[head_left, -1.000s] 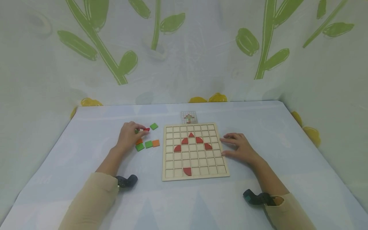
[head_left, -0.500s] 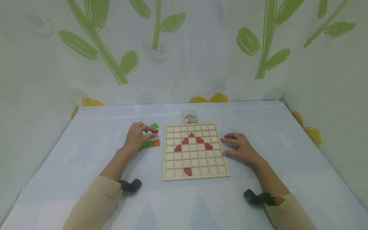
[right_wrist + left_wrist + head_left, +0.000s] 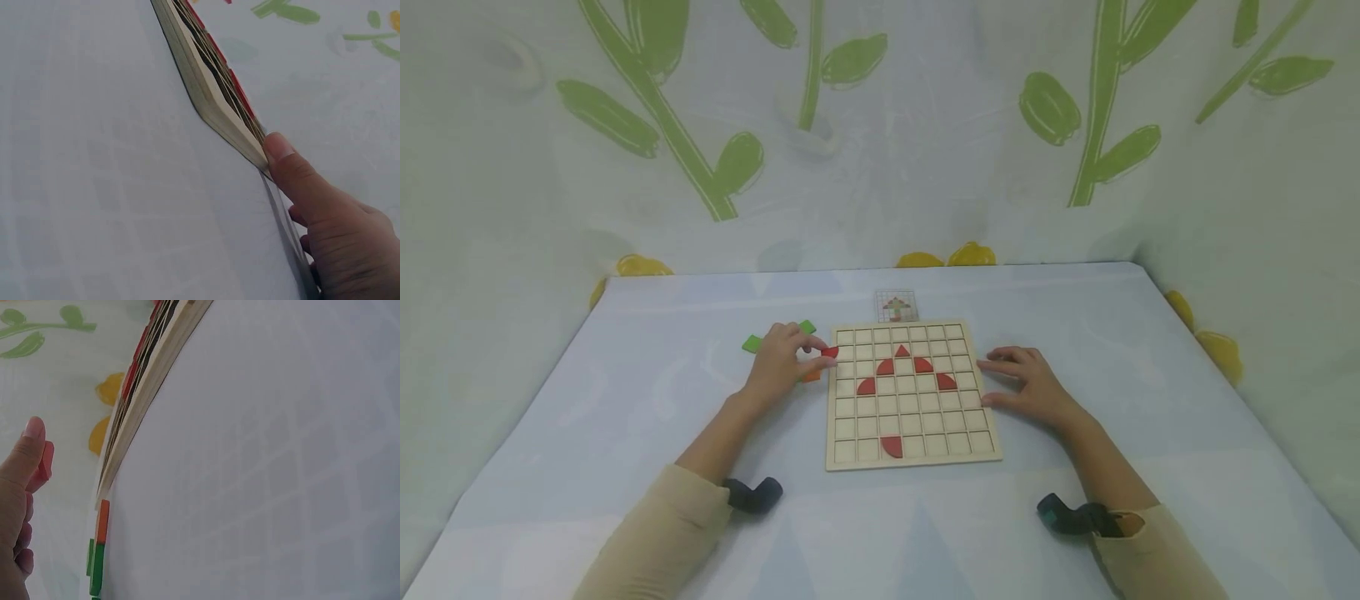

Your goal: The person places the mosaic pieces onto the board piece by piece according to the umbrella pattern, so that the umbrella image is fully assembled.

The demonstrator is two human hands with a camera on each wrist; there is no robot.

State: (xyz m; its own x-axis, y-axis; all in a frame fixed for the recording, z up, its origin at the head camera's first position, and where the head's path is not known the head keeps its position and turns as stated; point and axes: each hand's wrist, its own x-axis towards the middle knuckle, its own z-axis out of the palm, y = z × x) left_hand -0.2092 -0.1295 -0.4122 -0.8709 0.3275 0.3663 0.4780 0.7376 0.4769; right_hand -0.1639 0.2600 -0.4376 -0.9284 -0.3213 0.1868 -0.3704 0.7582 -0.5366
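My left hand (image 3: 778, 360) pinches a red tile (image 3: 830, 352) between thumb and fingers, over the left edge of the wooden grid board (image 3: 887, 405). In the left wrist view the same red tile (image 3: 44, 469) shows behind the thumb, raised off the table. A red triangle (image 3: 902, 352) and several red quarter-circle tiles (image 3: 892, 447) lie in the board's square cells. My right hand (image 3: 1026, 386) is at the board's right edge, its fingers fairly straight. From the right wrist, the thumb (image 3: 284, 153) shows right at the board's rim.
A small card (image 3: 896, 306) with a printed grid pattern lies just behind the board. Left of the board are a green tile (image 3: 751, 343), another beyond the hand, and an orange tile (image 3: 811, 377), partly covered by the left hand. A wall with painted leaves rises behind the table.
My left hand has moved right with the red tile, from among the loose tiles to the board's left edge. The right hand keeps its place.
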